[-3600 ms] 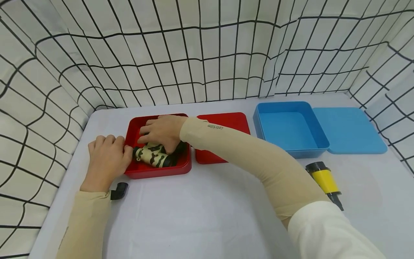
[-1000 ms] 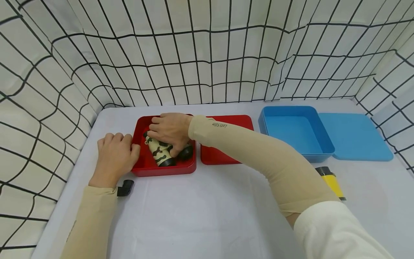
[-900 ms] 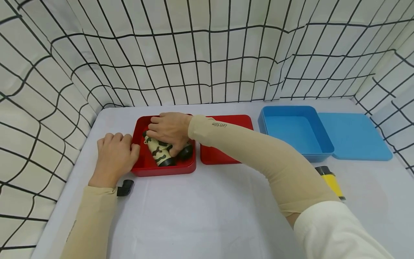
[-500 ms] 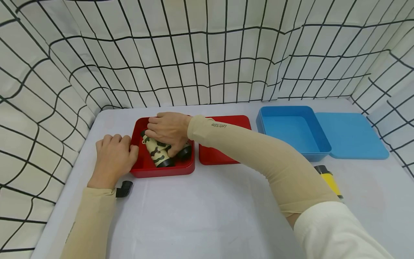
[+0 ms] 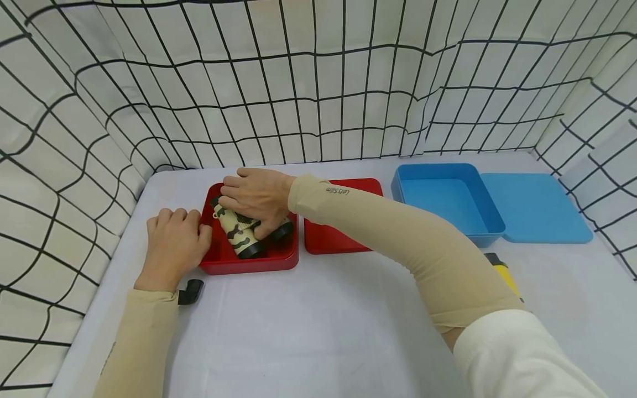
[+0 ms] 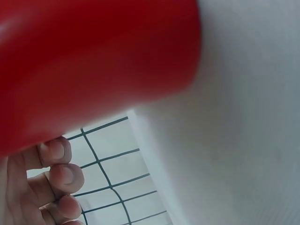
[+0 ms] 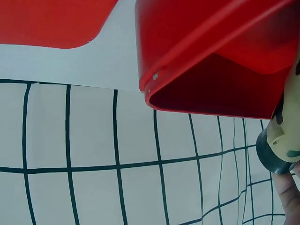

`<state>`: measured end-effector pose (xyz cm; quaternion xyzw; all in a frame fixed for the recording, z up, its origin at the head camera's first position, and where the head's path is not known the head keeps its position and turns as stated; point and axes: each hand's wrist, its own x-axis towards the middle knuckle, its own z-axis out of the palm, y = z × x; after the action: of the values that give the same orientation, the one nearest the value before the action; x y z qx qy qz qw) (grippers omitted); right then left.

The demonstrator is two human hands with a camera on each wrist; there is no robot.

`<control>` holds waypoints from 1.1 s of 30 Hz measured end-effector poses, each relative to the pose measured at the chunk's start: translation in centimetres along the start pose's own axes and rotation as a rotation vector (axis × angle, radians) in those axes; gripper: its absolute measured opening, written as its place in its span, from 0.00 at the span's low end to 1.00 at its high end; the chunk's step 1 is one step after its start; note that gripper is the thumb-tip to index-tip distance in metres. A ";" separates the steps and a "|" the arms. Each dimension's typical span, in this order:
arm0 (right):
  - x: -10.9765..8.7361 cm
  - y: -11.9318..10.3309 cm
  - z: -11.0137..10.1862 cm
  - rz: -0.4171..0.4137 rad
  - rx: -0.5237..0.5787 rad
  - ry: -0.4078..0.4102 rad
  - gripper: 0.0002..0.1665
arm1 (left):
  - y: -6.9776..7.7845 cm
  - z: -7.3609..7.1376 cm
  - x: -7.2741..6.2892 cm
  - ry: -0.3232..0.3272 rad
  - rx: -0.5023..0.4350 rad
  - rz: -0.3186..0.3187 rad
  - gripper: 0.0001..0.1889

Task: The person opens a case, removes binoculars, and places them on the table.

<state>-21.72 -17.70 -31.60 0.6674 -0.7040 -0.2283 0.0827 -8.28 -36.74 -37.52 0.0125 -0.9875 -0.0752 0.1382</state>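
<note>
My right hand (image 5: 259, 198) grips camouflage-patterned binoculars (image 5: 235, 228) from above, its thumb between the two barrels. The binoculars slant over the inside of a red box (image 5: 249, 266), black lens ends toward me. In the right wrist view, one black end of the binoculars (image 7: 272, 152) stands out past the red box's rim (image 7: 206, 114), with a fingertip against it. My left hand (image 5: 174, 246) holds the left wall of the red box, thumb at the rim. Its curled fingers show against the box's outside (image 6: 93, 70) in the left wrist view.
A flat red lid (image 5: 328, 239) lies right of the red box, partly under my right forearm. Farther right are an open blue box (image 5: 445, 199) and its blue lid (image 5: 539, 207). A yellow-and-black object (image 5: 505, 273) is half hidden by my sleeve. White grid-patterned cloth (image 5: 318, 77) walls the table.
Since the earliest frame, the binoculars have turned to a steeper slant in the red box. In the last half second, my right hand has risen slightly with them. The left hand keeps its hold.
</note>
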 end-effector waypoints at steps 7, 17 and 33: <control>-0.5 0.3 -0.5 0.031 0.007 0.021 0.43 | 0.3 0.0 0.0 0.033 0.032 0.027 0.14; -1.2 0.6 -1.3 0.051 0.015 0.043 0.42 | 0.4 0.0 0.2 0.075 0.049 0.056 0.14; -2.1 0.4 -2.3 0.074 0.035 0.076 0.42 | 0.1 0.3 -0.1 0.146 0.059 0.097 0.13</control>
<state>-20.92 -16.19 -28.97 0.6506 -0.7284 -0.1871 0.1062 -8.25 -36.64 -37.77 -0.0256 -0.9760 -0.0383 0.2131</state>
